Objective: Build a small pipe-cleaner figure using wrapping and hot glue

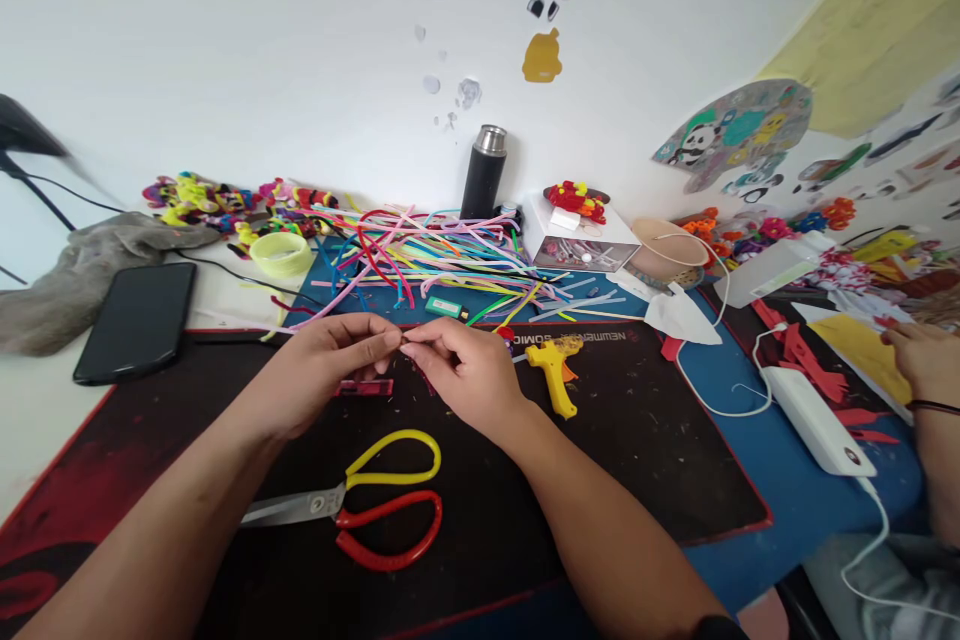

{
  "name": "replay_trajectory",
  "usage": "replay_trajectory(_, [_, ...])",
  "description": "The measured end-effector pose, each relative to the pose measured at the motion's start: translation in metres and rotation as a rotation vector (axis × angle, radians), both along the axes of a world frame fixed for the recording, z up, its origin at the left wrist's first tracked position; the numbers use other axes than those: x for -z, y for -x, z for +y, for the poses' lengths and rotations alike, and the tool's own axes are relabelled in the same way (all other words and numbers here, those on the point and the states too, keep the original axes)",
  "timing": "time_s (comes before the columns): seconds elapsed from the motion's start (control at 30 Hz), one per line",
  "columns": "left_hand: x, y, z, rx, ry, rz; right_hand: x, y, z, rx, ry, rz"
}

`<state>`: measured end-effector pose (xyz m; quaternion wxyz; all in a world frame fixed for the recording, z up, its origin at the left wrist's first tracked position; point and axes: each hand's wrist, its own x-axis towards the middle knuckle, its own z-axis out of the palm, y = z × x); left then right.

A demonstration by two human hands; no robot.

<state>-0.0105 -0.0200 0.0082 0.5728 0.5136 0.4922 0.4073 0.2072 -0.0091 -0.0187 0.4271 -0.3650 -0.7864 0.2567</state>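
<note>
My left hand [324, 366] and my right hand [478, 372] meet fingertip to fingertip above the black mat [637, 460], both closed in a pinch. Whatever lies between the fingertips is too small and covered to name; a dark reddish bit shows just below them. Scissors [390, 473] with one yellow and one red handle lie on the mat nearer to me, their blades partly behind my left forearm. To the right of my right hand rests a yellow glue gun [555, 375]. A small pink-red object [365, 387] lies under my left hand.
Behind the mat lie many coloured pipe cleaners [442, 255], a black thermos [484, 175] and a white box [577, 238]. On the left are a phone [136, 322] and a tape roll [280, 254]. A white power bank [819, 420] and another person's hand [926, 360] are at right.
</note>
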Motion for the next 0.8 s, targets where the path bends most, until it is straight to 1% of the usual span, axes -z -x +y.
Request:
replay_trajectory(0.13, [-0.0023,-0.0002,-0.0001,0.010,0.008,-0.024,0.0004,0.0008,-0.0014,0.001,0.027,0.061])
replay_trajectory(0.27, [-0.0041,0.0010,-0.0005,0.020,0.013,-0.029,-0.0013,0.0010,-0.0026,-0.012,0.043,0.065])
replay_trajectory(0.5, [-0.0062,-0.0005,-0.0028,0.012,0.049,-0.041,0.0004,0.0015,-0.0029,0.011,-0.039,0.075])
replay_trajectory(0.8, [-0.0089,-0.0026,-0.0025,0.001,0.056,-0.020,-0.0018,0.0014,-0.0041,0.008,-0.024,0.038])
